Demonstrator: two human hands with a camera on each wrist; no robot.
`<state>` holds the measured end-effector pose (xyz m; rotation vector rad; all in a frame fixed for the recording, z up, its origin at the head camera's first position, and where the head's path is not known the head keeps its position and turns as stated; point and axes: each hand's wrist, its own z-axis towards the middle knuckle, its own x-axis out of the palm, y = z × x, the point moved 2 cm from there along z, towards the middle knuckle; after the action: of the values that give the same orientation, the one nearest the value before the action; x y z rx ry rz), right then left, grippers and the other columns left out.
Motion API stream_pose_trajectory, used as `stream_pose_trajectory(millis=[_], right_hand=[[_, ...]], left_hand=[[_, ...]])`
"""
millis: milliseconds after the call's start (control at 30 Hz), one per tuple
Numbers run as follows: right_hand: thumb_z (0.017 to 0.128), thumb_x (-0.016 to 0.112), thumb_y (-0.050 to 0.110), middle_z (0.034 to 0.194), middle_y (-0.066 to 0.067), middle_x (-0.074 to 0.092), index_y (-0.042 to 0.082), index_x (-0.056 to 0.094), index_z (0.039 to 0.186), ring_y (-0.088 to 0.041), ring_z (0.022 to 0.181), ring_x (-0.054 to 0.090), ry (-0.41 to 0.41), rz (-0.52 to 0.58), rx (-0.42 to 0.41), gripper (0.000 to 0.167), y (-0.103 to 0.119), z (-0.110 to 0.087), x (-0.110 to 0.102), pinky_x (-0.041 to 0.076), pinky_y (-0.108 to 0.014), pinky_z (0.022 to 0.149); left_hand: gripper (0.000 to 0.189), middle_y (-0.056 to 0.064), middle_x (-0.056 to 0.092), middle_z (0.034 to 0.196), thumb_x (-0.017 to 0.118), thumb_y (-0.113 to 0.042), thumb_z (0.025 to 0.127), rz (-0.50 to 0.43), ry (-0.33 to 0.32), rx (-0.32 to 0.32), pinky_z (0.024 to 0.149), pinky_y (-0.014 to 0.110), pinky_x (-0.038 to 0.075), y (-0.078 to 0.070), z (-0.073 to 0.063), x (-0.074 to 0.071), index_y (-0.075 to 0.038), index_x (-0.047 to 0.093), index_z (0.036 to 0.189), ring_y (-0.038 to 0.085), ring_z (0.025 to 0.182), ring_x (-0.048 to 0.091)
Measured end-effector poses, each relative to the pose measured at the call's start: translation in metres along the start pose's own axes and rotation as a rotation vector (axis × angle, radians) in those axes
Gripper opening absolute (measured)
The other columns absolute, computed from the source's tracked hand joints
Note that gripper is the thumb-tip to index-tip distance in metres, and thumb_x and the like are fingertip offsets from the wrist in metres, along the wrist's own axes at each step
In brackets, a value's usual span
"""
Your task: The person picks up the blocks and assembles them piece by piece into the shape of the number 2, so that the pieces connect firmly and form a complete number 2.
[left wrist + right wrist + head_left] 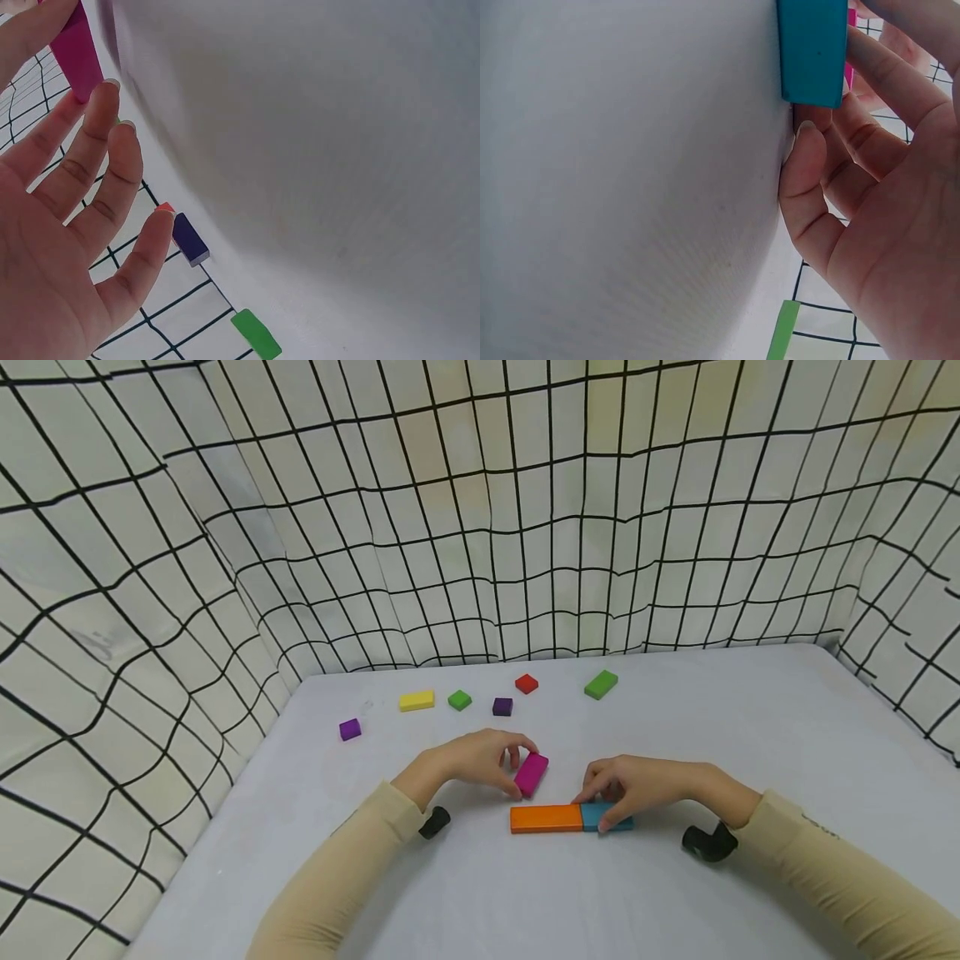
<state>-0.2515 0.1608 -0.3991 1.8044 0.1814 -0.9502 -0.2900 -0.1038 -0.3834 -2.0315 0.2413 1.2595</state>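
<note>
My left hand (480, 760) pinches a magenta block (531, 775) between thumb and fingertips, just behind the orange block. In the left wrist view the magenta block (75, 56) sits between thumb and index finger while the other fingers spread loosely. An orange block (546, 818) lies flat on the table, end to end with a blue block (594, 815). Thumb and fingers of my right hand (637, 785) grip the blue block across its width. The right wrist view shows the end of the blue block (813, 52) close up, with the lower fingers curled beside it.
Toward the back of the white table (750, 735) lie a purple block (349, 729), a yellow block (416, 701), a small green block (460, 700), a dark purple block (502, 707), a red block (527, 683) and a longer green block (601, 684). Black-gridded netting (525, 527) encloses the table.
</note>
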Motion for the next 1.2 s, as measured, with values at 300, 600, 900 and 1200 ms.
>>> stream_pose_trajectory(millis=[300, 600, 900, 1200], right_hand=[[0.09, 0.081, 0.024, 0.101, 0.008, 0.059, 0.012, 0.076, 0.123, -0.011, 0.088, 0.054, -0.002, 0.004, -0.003, 0.035, 0.0, 0.001, 0.0, 0.048, -0.023, 0.076], [0.09, 0.081, 0.024, 0.102, 0.008, 0.059, 0.013, 0.076, 0.123, -0.012, 0.089, 0.054, -0.004, 0.001, 0.012, 0.035, -0.001, 0.0, 0.001, 0.05, -0.024, 0.077], [0.09, 0.081, 0.024, 0.102, 0.008, 0.059, 0.013, 0.076, 0.123, -0.012, 0.09, 0.054, -0.004, 0.006, 0.018, 0.035, 0.0, 0.0, 0.001, 0.05, -0.024, 0.077], [0.09, 0.082, 0.024, 0.101, 0.008, 0.059, 0.014, 0.076, 0.123, -0.012, 0.089, 0.054, -0.008, 0.003, 0.027, 0.035, -0.002, 0.001, 0.001, 0.05, -0.024, 0.077]], left_hand=[[0.059, -0.008, 0.063, 0.101, 0.087, -0.029, 0.083, 0.045, 0.003, -0.012, 0.08, 0.03, 0.051, -0.003, -0.005, 0.002, -0.022, 0.061, 0.135, 0.013, 0.095, 0.058], [0.059, -0.008, 0.062, 0.099, 0.087, -0.03, 0.083, 0.084, -0.01, -0.014, 0.08, 0.03, 0.051, -0.004, -0.005, 0.006, -0.021, 0.061, 0.135, 0.012, 0.094, 0.057], [0.064, -0.005, 0.061, 0.103, 0.088, -0.027, 0.082, 0.001, 0.046, -0.005, 0.082, 0.03, 0.052, 0.002, -0.005, 0.003, -0.021, 0.057, 0.139, 0.014, 0.098, 0.056], [0.061, -0.004, 0.061, 0.104, 0.083, -0.018, 0.087, -0.095, 0.101, -0.014, 0.082, 0.029, 0.052, 0.008, -0.008, -0.005, -0.019, 0.057, 0.142, 0.016, 0.098, 0.058]])
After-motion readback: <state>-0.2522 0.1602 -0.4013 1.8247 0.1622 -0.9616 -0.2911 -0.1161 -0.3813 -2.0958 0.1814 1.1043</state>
